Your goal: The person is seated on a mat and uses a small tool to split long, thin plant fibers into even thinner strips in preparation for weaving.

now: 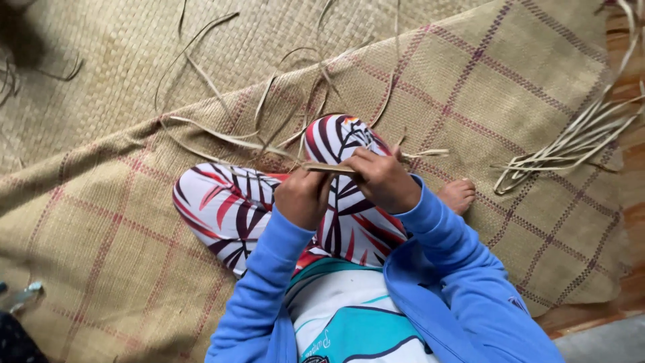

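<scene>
Woven mat, checked: tan plaited fibre crossed by faded red and purple lines. It covers most of the floor under the seated person. Its far edge runs diagonally from lower left to upper right, and it lies slightly rumpled.

Woven mat, plain: undyed straw colour. It lies beyond the checked mat at upper left, and the checked mat's edge overlaps it.

Floor: reddish-brown boards showing along the right edge, with a grey strip at the lower right corner.

Loose strips: pale dried leaf lengths, curled and scattered over both mats ahead of the knees.

Strip bundle: a thicker sheaf of the same material at right, lying partly on the checked mat and partly on the boards.

Left hand: fingers curled tightly together, closed on the near end of a leaf strip.

Right hand: fingers bent and pressed together, pinching the same strip just beside the left hand.

Leaf strip: flat, tan, held level above the raised knee between both hands. Its ends trail out to left and right.

Person: blue long sleeves, patterned white, red and black trousers, and a bare foot resting on the checked mat.

Small object at lower left edge: pale, too unclear to identify.
</scene>
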